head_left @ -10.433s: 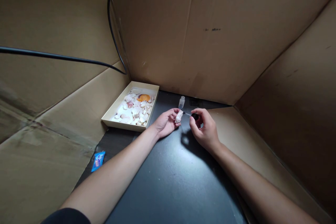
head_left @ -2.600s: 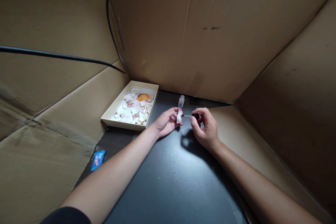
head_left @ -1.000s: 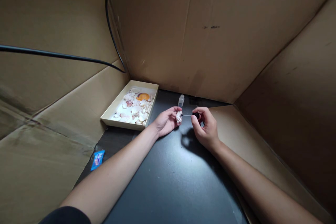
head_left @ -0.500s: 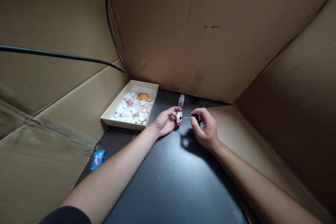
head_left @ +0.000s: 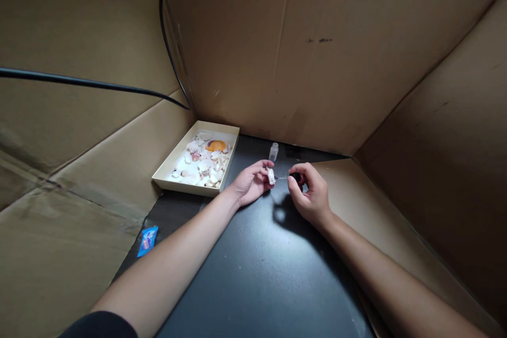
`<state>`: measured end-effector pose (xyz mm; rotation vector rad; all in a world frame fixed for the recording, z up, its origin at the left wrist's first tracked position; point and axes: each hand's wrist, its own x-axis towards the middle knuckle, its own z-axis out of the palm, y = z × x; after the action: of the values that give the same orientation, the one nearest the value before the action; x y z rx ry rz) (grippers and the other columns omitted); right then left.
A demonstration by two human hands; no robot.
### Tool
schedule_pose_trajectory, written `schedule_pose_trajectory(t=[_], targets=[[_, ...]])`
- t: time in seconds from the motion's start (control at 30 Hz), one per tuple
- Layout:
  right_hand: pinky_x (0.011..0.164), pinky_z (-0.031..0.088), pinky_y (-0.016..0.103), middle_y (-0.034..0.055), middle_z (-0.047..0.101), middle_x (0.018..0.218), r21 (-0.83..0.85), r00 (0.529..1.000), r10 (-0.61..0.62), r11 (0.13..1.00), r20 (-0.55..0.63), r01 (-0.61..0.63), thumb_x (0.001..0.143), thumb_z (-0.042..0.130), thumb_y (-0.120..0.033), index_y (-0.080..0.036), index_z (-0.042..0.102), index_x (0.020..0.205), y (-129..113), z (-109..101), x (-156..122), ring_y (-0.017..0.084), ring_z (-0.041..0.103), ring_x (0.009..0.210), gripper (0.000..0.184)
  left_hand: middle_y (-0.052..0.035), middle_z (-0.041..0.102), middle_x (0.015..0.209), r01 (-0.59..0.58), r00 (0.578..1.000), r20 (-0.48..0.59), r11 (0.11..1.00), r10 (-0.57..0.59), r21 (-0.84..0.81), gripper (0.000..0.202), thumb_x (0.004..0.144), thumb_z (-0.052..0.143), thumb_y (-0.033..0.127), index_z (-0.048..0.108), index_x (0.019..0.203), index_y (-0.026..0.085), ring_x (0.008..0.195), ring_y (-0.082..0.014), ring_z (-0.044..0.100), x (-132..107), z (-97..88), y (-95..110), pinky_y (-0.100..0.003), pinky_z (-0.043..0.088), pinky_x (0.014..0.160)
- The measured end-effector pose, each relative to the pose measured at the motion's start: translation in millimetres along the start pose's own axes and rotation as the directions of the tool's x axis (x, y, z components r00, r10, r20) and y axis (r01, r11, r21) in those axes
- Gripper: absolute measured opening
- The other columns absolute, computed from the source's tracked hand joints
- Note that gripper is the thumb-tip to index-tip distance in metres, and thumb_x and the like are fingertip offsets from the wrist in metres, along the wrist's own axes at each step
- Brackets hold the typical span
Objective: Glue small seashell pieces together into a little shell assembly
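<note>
Between the fingertips of my left hand point(head_left: 251, 185) is a small whitish, rough-looking shell point(head_left: 271, 176). My right hand point(head_left: 311, 193) pinches the black cap point(head_left: 295, 177) of an applicator brush. Its thin, pale stem point(head_left: 281, 178) points left, and the tip is at the shell's right edge; whether it touches I cannot tell. Just beyond my left fingertips stands a small clear bottle point(head_left: 273, 151), upright and uncapped.
A cream box tray point(head_left: 178, 188) holding many shells, with an orange one point(head_left: 216, 146) among them, sits at the back left. A blue packet point(head_left: 148, 241) lies beside my left forearm. Cardboard walls point(head_left: 336, 63) enclose the dark table point(head_left: 253, 274). A black cable point(head_left: 91, 83) hangs at left.
The shell has turned slightly in my left fingers, showing a whiter face. The brush tip, earlier over the shell's front, is now at its right edge. Both hands have stayed nearly in place.
</note>
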<state>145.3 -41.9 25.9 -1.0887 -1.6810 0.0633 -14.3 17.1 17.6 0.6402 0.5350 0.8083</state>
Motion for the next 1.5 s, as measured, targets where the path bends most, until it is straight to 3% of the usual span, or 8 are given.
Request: schedule_pose_trajectory(t=[1.5], targets=[[0.056, 0.040, 0.027, -0.0001, 0.053, 0.073, -0.021, 0.999, 0.032, 0.999, 0.015, -0.032, 0.086, 0.052, -0.022, -0.021, 0.055, 0.087, 0.4, 0.0, 0.2, 0.013, 0.045, 0.059, 0.003, -0.0007, 0.053, 0.062, 0.005, 1.000, 0.010, 1.000, -0.005, 0.003, 0.021, 0.067, 0.051, 0.004, 0.055, 0.084, 0.015, 0.057, -0.0107, 0.051, -1.5, 1.9, 1.7, -0.023, 0.043, 0.061]])
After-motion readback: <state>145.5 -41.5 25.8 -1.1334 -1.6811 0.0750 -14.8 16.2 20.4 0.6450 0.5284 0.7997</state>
